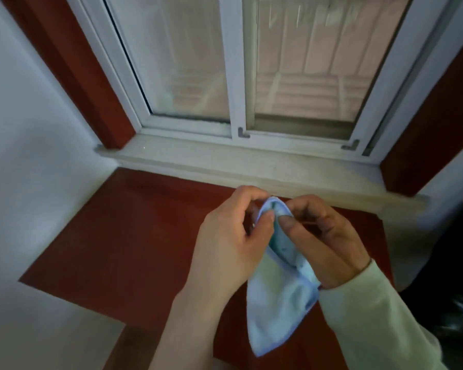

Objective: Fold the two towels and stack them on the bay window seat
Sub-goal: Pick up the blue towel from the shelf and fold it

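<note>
A light-blue towel (278,311) with a darker blue hem hangs limp and bunched above the right half of the red-brown bay window seat (134,236); its top edge is pinched in the grip of the left hand (230,244) and the right hand (324,244), held close together; its lower end tapers to a point.

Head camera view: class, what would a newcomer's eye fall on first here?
The pale blue towel with darker hem, low and right of centre, hanging from the left hand and right hand, which pinch its top edge. Beneath lies the red-brown wooden window seat; above, the white-framed sliding window.
</note>
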Available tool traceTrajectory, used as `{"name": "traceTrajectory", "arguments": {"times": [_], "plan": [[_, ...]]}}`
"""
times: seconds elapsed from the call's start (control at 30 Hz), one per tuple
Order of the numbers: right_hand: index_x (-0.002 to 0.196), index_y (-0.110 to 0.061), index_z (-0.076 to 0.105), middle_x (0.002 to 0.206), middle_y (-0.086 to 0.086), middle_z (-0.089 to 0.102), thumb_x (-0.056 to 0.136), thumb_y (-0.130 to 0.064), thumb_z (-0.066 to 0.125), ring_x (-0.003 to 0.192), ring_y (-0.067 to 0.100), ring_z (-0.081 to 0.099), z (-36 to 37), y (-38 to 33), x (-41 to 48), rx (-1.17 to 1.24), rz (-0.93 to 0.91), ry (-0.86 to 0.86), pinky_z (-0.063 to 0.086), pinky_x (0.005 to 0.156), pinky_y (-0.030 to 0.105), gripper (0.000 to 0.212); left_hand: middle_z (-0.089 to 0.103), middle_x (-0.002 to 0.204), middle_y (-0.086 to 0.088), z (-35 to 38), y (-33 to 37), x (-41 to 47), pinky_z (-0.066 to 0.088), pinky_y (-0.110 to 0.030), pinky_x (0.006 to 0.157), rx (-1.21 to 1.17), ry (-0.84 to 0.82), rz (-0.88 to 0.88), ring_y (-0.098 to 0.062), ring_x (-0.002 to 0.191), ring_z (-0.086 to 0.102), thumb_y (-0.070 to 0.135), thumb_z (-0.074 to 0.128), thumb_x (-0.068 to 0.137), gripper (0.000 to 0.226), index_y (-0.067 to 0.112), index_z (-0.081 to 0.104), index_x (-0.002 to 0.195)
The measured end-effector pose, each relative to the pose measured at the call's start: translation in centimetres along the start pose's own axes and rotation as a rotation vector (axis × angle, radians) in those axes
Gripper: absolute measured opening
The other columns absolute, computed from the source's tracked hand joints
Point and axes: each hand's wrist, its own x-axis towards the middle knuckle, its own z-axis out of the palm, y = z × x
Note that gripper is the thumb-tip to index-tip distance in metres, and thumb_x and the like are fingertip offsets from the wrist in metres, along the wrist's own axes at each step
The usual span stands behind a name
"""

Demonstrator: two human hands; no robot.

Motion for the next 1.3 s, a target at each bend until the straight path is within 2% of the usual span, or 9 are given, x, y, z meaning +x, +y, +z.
{"name": "traceTrajectory", "arguments": {"times": [0.2, 0.3, 0.4, 0.5, 0.63, 0.77, 0.93, 1.07, 1.3], "plan": [[0.092, -0.03, 0.067, 0.09, 0.006, 0.072, 0.086, -0.017, 0.066, 0.084, 0.031, 0.07, -0.6, -6.1, 2.1, -0.032, -0.194, -0.079, 0.056, 0.075, 0.055, 0.015, 0.058, 0.066, 0.008, -3.4, 5.1, 1.8, 0.039, -0.01, 0.054, -0.098, 0.008, 0.073, -0.003, 0.054, 0.054, 0.024, 0.067, 0.091, 0.016, 0.034, 0.067, 0.103], [0.097, -0.04, 0.059, 0.096, -0.011, 0.067, 0.08, -0.018, 0.071, 0.092, 0.012, 0.067, -0.9, -8.3, 2.4, -0.099, -0.3, -0.086, 0.055, 0.083, 0.036, 0.03, 0.058, 0.065, 0.001, -5.2, 7.4, 2.2, 0.038, -0.011, 0.053, -0.165, 0.055, 0.1, -0.001, 0.053, 0.051, 0.024, 0.065, 0.088, 0.006, 0.029, 0.068, 0.088], [0.091, -0.021, 0.058, 0.092, 0.001, 0.062, 0.081, 0.003, 0.065, 0.086, 0.022, 0.064, -1.1, -9.8, 2.7, -0.149, -0.44, -0.153, 0.053, 0.08, 0.032, 0.026, 0.056, 0.063, -0.004, -6.2, 8.9, 2.4, 0.039, -0.013, 0.053, -0.26, 0.121, 0.106, -0.001, 0.053, 0.048, 0.022, 0.063, 0.085, 0.008, 0.027, 0.069, 0.084], [0.084, -0.012, 0.066, 0.089, 0.003, 0.06, 0.084, -0.002, 0.062, 0.087, 0.022, 0.062, -1.4, -10.9, 3.1, -0.359, -0.542, -0.245, 0.048, 0.082, 0.032, 0.011, 0.052, 0.059, -0.007, -7.1, 10.2, 2.3, 0.036, -0.012, 0.05, -0.309, 0.173, 0.135, -0.001, 0.05, 0.043, 0.016, 0.065, 0.087, 0.011, 0.025, 0.07, 0.083], [0.096, -0.028, 0.07, 0.094, -0.01, 0.06, 0.09, -0.03, 0.055, 0.094, 0.013, 0.061, -1.1, -11.5, 2.7, -0.449, -0.463, -0.315, 0.042, 0.086, 0.024, 0.016, 0.055, 0.064, -0.016, -8.2, 10.7, 2.4, 0.037, -0.014, 0.048, -0.323, 0.282, 0.148, -0.002, 0.05, 0.043, 0.002, 0.065, 0.094, 0.021, 0.02, 0.07, 0.084], [0.084, -0.033, 0.073, 0.089, -0.005, 0.059, 0.073, -0.061, 0.073, 0.091, 0.018, 0.06, -0.2, -10.5, 2.7, -0.47, -0.4, -0.375, 0.047, 0.079, 0.033, 0.031, 0.057, 0.06, 0.004, -9.5, 10.0, 2.8, 0.045, -0.018, 0.046, -0.404, 0.461, 0.069, -0.004, 0.051, 0.049, 0.004, 0.064, 0.096, 0.022, 0.022, 0.071, 0.084], [0.086, -0.031, 0.068, 0.088, -0.015, 0.055, 0.073, -0.057, 0.071, 0.091, 0.015, 0.055, 0.1, -8.4, 2.7, -0.628, -0.335, -0.418, 0.049, 0.078, 0.033, 0.03, 0.061, 0.063, 0.009, -11.1, 9.4, 2.7, 0.053, -0.027, 0.055, -0.417, 0.624, 0.014, -0.008, 0.058, 0.057, 0.011, 0.063, 0.096, 0.019, 0.023, 0.072, 0.085], [0.078, -0.028, 0.065, 0.082, -0.017, 0.056, 0.079, -0.047, 0.065, 0.085, 0.001, 0.055, -0.5, -9.4, 2.8, -0.646, -0.381, -0.362, 0.042, 0.075, 0.014, 0.019, 0.062, 0.061, 0.01, -12.4, 8.7, 2.3, 0.055, -0.029, 0.055, -0.389, 0.72, -0.022, -0.007, 0.057, 0.057, 0.013, 0.063, 0.095, 0.019, 0.026, 0.072, 0.084], [0.082, -0.03, 0.067, 0.087, -0.01, 0.065, 0.081, -0.045, 0.06, 0.087, 0.012, 0.063, -0.9, -10.3, 3.1, -0.482, -0.308, -0.183, 0.051, 0.074, 0.022, 0.017, 0.066, 0.07, 0.008, -13.4, 7.1, 1.2, 0.056, -0.051, 0.074, -0.29, 0.802, -0.05, -0.016, 0.067, 0.06, 0.036, 0.062, 0.083, 0.008, 0.036, 0.069, 0.078]]}}
